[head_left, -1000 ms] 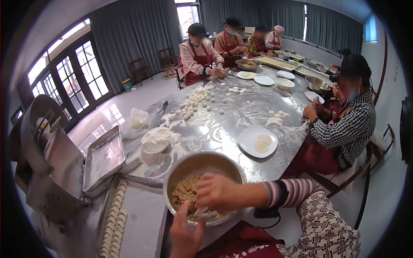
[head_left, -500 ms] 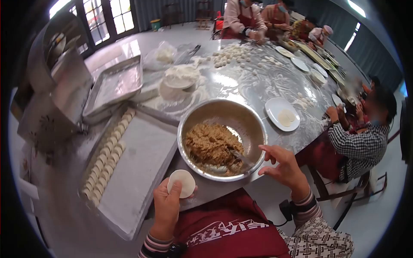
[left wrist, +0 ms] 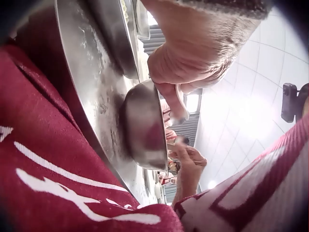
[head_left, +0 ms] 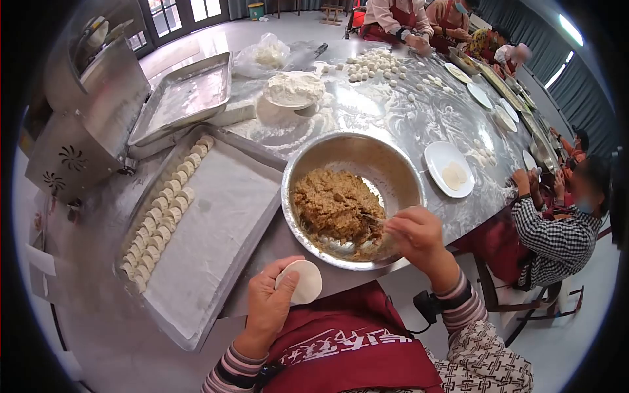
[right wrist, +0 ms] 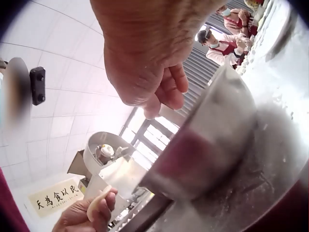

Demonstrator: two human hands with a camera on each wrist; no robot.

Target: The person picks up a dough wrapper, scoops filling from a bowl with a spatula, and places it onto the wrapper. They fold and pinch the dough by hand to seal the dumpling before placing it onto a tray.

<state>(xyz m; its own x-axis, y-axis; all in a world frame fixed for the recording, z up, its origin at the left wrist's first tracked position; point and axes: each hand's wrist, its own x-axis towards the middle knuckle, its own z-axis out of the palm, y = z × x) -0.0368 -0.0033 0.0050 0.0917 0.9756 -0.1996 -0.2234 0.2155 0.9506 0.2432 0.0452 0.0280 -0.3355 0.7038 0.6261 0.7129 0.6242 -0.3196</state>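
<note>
filling [head_left: 334, 206] — head view only

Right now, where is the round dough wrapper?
In the head view, the dough wrapper is held in the left hand at bottom centre, just below the near rim of the metal bowl of filling and right of the tray.

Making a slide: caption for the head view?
Left hand holds a wrapper; right hand holds a utensil in the bowl of filling.
</note>
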